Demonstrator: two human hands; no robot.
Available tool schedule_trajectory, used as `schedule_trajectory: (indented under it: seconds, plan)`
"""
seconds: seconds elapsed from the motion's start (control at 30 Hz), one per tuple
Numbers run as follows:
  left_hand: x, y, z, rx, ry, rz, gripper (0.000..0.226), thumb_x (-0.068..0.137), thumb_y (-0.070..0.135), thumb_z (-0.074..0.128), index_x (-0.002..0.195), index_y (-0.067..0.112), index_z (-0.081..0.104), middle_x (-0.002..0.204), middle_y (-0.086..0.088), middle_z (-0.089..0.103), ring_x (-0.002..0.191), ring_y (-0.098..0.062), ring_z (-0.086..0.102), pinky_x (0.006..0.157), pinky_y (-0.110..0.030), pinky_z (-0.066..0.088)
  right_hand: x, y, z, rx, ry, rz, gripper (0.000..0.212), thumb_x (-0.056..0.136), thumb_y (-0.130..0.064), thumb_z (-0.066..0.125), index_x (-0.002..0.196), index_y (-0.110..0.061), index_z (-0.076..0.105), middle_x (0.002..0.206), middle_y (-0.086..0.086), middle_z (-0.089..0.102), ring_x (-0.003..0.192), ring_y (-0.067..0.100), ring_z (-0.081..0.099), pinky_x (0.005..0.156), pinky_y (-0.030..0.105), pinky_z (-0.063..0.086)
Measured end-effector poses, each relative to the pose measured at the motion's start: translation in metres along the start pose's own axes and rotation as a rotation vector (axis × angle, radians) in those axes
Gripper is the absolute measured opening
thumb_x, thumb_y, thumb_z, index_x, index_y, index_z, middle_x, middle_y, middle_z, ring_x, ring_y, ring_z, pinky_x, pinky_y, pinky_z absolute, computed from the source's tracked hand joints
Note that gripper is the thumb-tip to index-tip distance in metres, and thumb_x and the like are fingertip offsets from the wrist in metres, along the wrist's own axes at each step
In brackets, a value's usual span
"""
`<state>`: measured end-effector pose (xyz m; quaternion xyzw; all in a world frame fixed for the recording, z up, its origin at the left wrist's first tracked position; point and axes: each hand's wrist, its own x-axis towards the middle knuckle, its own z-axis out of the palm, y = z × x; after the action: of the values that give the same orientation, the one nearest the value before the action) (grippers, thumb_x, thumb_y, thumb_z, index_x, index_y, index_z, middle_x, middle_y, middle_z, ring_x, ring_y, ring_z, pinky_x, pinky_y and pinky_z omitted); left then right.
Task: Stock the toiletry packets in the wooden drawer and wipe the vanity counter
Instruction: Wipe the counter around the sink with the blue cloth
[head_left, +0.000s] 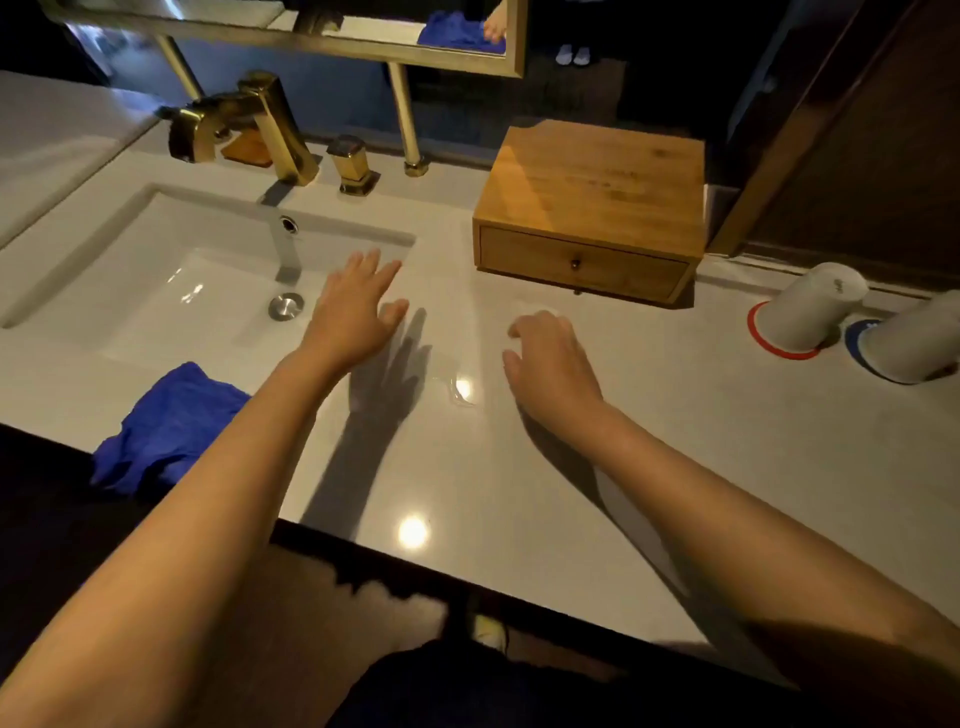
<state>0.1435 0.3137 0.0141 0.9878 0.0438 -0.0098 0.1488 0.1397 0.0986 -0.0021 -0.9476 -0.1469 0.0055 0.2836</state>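
A wooden drawer box (592, 192) stands at the back of the white vanity counter (675, 467), its drawer pushed in, a small dark knob (575, 264) on the front. A crumpled blue cloth (166, 431) lies on the counter's front edge, left of my arms. My left hand (353, 306) hovers above the sink's right rim, fingers spread, holding nothing. My right hand (548, 364) hangs over the counter in front of the drawer, fingers loosely curled, nothing in it. No toiletry packets are in sight.
The white sink (156, 280) with a gold faucet (249, 124) and gold handle (353, 165) fills the left. Two white cups (810, 306) (914, 343) sit upside down on round coasters at the right. A gold-framed mirror (322, 36) hangs behind. A small water smear (457, 389) glistens between my hands.
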Motion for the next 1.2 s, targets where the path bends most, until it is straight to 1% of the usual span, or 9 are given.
schedule_trajectory:
  seconds: [0.2, 0.33, 0.5, 0.6, 0.67, 0.77, 0.87, 1.1, 1.2]
  plan:
    - [-0.098, -0.08, 0.019, 0.217, -0.048, -0.492, 0.058, 0.095, 0.035, 0.04, 0.147, 0.017, 0.021, 0.156, -0.02, 0.012, 0.144, -0.035, 0.006, 0.115, -0.052, 0.008, -0.11, 0.002, 0.043, 0.025, -0.251, -0.457, 0.023, 0.091, -0.017, 0.055, 0.111, -0.005, 0.06, 0.112, 0.009, 0.059, 0.104, 0.024, 0.051, 0.085, 0.033, 0.046]
    - [-0.135, -0.1, 0.029, 0.197, -0.119, -0.667, 0.067, 0.094, 0.046, 0.037, 0.149, 0.014, 0.015, 0.156, -0.025, 0.009, 0.144, -0.039, 0.006, 0.115, -0.052, 0.008, -0.13, 0.018, 0.059, -0.033, -0.237, -0.534, 0.031, 0.085, -0.015, 0.063, 0.114, -0.005, 0.059, 0.115, 0.011, 0.06, 0.103, 0.027, 0.055, 0.087, 0.035, 0.046]
    - [-0.145, -0.102, 0.033, 0.137, -0.013, -0.607, 0.066, 0.092, 0.044, 0.045, 0.146, 0.012, 0.025, 0.151, -0.026, 0.024, 0.138, -0.043, 0.023, 0.112, -0.052, 0.023, -0.134, 0.024, 0.064, 0.022, -0.213, -0.496, 0.034, 0.09, -0.02, 0.056, 0.121, -0.007, 0.056, 0.124, 0.01, 0.056, 0.114, 0.026, 0.049, 0.096, 0.033, 0.04]
    - [-0.148, -0.094, 0.032, 0.153, 0.066, -0.605, 0.058, 0.092, 0.041, 0.049, 0.141, 0.012, 0.037, 0.144, -0.023, 0.039, 0.128, -0.043, 0.04, 0.098, -0.054, 0.039, -0.134, 0.025, 0.065, 0.02, -0.2, -0.495, 0.033, 0.09, -0.02, 0.055, 0.121, -0.008, 0.056, 0.123, 0.009, 0.057, 0.113, 0.025, 0.049, 0.096, 0.033, 0.041]
    - [-0.151, -0.087, 0.033, 0.192, 0.137, -0.626, 0.046, 0.094, 0.035, 0.047, 0.134, 0.013, 0.047, 0.131, -0.023, 0.054, 0.113, -0.044, 0.053, 0.082, -0.049, 0.047, -0.135, 0.025, 0.066, 0.031, -0.192, -0.493, 0.032, 0.091, -0.021, 0.055, 0.121, -0.009, 0.056, 0.124, 0.008, 0.056, 0.115, 0.023, 0.048, 0.097, 0.029, 0.037]
    - [-0.153, -0.085, 0.032, 0.249, 0.218, -0.634, 0.031, 0.097, 0.023, 0.042, 0.116, 0.007, 0.059, 0.098, -0.026, 0.067, 0.088, -0.044, 0.061, 0.065, -0.04, 0.041, -0.135, 0.025, 0.065, 0.061, -0.183, -0.48, 0.032, 0.091, -0.021, 0.054, 0.121, -0.009, 0.057, 0.125, 0.007, 0.056, 0.115, 0.022, 0.047, 0.096, 0.025, 0.032]
    - [-0.158, -0.083, 0.018, 0.183, 0.309, -0.61, 0.028, 0.095, 0.017, 0.042, 0.104, 0.002, 0.063, 0.091, -0.027, 0.066, 0.084, -0.045, 0.06, 0.067, -0.042, 0.041, -0.135, 0.026, 0.064, 0.079, -0.177, -0.481, 0.031, 0.091, -0.02, 0.055, 0.119, -0.008, 0.059, 0.122, 0.007, 0.058, 0.113, 0.023, 0.048, 0.094, 0.024, 0.032]
    - [-0.188, -0.015, -0.021, -0.068, 0.496, -0.442, 0.028, 0.091, 0.015, 0.051, 0.113, 0.005, 0.065, 0.101, -0.024, 0.07, 0.093, -0.043, 0.061, 0.074, -0.041, 0.044, -0.131, 0.019, 0.058, 0.277, -0.21, -0.358, 0.022, 0.092, -0.014, 0.052, 0.111, -0.007, 0.062, 0.114, 0.007, 0.062, 0.108, 0.021, 0.049, 0.094, 0.022, 0.039]
    - [-0.193, 0.023, -0.027, -0.224, 0.442, -0.353, 0.027, 0.088, 0.015, 0.055, 0.11, 0.009, 0.069, 0.099, -0.018, 0.072, 0.086, -0.032, 0.066, 0.071, -0.033, 0.046, -0.132, 0.006, 0.041, 0.452, -0.214, -0.226, 0.031, 0.094, -0.023, 0.052, 0.124, -0.015, 0.055, 0.125, 0.005, 0.058, 0.112, 0.011, 0.048, 0.087, 0.001, 0.031]
